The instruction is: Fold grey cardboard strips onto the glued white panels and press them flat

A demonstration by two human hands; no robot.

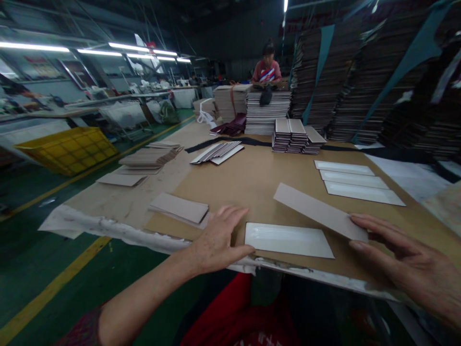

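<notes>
My right hand point(406, 262) pinches one end of a beige cardboard strip point(317, 209) between thumb and fingers, raised at a slant above the table. Below it, a white glossy rectangular panel point(288, 239) lies flat near the table's front edge. At that panel's left end is my left hand point(219, 238), fingers apart and thumb by the panel's corner; whether the thumb touches it I cannot tell. Just left of this hand sits a small pile of beige cardboard strips point(180, 207). Three white panels point(360, 192) lie overlapping at the right.
Brown board point(259, 178) covers the worktable. Fanned strips point(218, 152), stacked beige pieces point(144, 161) and bundled pieces point(297, 134) stand farther back. Tall stacks point(324, 81) rise behind. A person point(266, 69) is across the table. A yellow crate point(66, 149) is on the left floor.
</notes>
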